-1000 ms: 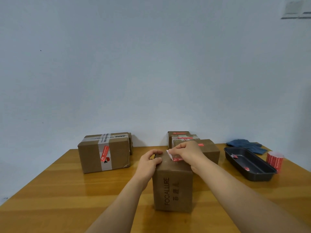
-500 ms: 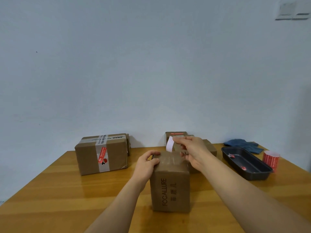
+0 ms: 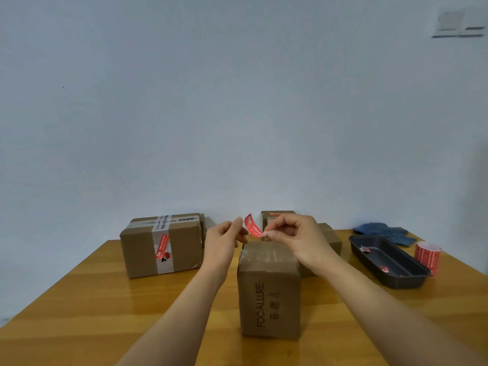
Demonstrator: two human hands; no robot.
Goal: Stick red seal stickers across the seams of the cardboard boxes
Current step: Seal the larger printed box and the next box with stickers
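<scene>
A tall cardboard box (image 3: 269, 294) printed FOCALLURE stands on the wooden table in front of me. Above its top, my right hand (image 3: 295, 239) pinches the lower end of a red seal sticker (image 3: 252, 225), which curls upward in the air. My left hand (image 3: 224, 241) is raised beside the sticker with fingers straight, fingertips close to its upper end; I cannot tell whether they touch it. A wider box (image 3: 163, 244) at the left bears a red sticker over white tape. More boxes (image 3: 277, 216) stand behind my right hand, one with a red sticker on top.
A black tray (image 3: 388, 262) at the right holds a few red scraps. Beside it stands a roll of red stickers (image 3: 427, 256). A blue cloth (image 3: 383, 232) lies at the back right. The wall runs close behind the table.
My left hand has lifted off the box top and risen toward the sticker. My right hand has turned the sticker so its red face shows, held above the box.
</scene>
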